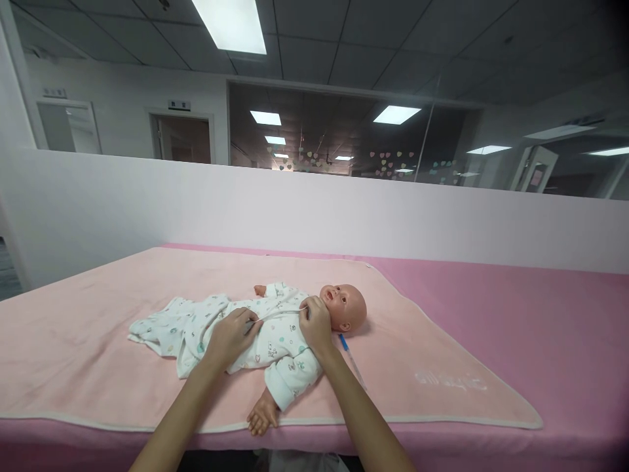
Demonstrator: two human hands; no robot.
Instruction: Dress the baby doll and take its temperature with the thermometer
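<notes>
One doll [275, 341], one blanket [98, 341] — two hands [230, 337] [314, 326].

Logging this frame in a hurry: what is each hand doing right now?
Left hand: shut, pinching the front of the romper.
Right hand: shut, gripping the romper at the collar.

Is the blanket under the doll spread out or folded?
Spread out: the blanket lies flat under the doll, its white-trimmed edge and corner showing.

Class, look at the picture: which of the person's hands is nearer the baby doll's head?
Right. The right hand grips the romper at the collar, beside the doll's head; the left hand grips it farther down, at the chest.
</notes>
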